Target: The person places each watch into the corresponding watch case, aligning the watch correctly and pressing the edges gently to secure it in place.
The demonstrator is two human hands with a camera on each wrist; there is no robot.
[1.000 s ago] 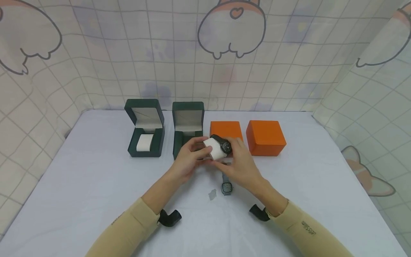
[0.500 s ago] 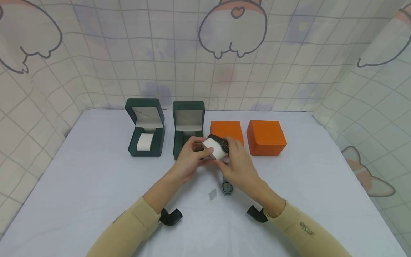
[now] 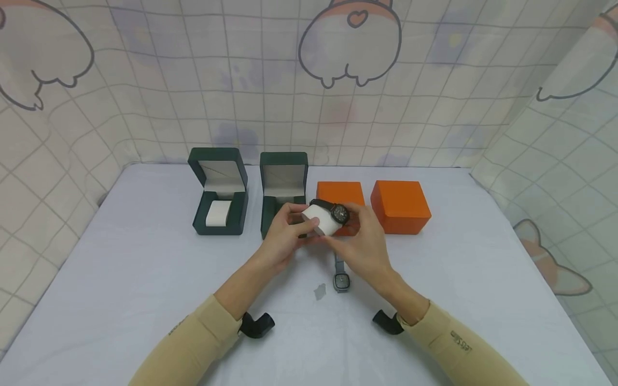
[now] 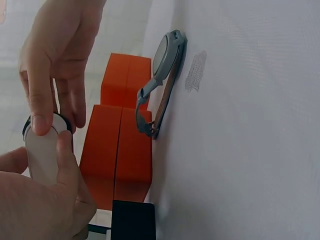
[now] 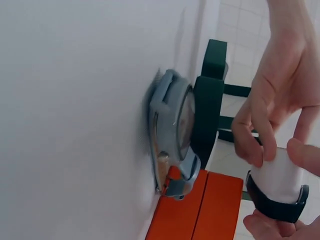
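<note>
Head view showed the left hand and right hand pinching a white cushion above a white table amid grid-patterned walls.

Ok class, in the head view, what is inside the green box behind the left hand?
Inside the green box, pale lid lining and a little dark interior show. The left hand covers much of the rest, so anything there is hidden.

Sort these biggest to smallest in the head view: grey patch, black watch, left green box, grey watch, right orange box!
1. Left green box
2. Right orange box
3. Black watch and grey watch: too close to rank; the black one is held up, maybe nearer the camera
4. Grey patch
</note>
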